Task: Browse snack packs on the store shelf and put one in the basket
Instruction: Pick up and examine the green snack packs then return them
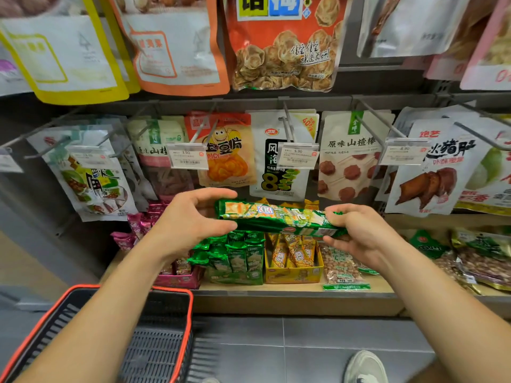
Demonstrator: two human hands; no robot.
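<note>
Nearest the camera: a grey tiled floor point(304, 341) is showing, with one pale shoe point(365, 366) at the bottom edge. The basket point(189, 327) is sitting low on the left. It is black slotted plastic with an orange-red rim, and the part of it in view is holding nothing.

Both forearms are reaching forward over it. The left hand point(190, 219) is gripping the left end of a green snack pack point(276, 217), thumb under and fingers curled over the top. The right hand point(359, 230) is pinching the right end, its fingers wrapping the crimped seal.

The pack is hanging in the air between the hands, above the shelf stock and in front of it. Its long axis is running left to right, sloping slightly down toward the right. It is a long, narrow sleeve of glossy, creased foil.

Key relation: the basket is lying below and to the left of the pack, closer to the body, and the left hand is the nearer one. Judgement: the drop is calling for a down-and-left sweep, likely with the right hand letting go first.

Beyond the hands, the wooden shelf point(290, 302) is carrying open cardboard trays: a green tray point(237, 275), a yellow tray point(293, 275) and a pink tray point(179, 281), each packed with upright foil sticks. A clear bag of peanuts point(343, 266) is lying beside them.

Farthest back, flat pouches are hanging on wire pegs, among them a white hawthorn pouch point(351, 161). Clear price tags point(188, 158) are hanging in front of them.
</note>
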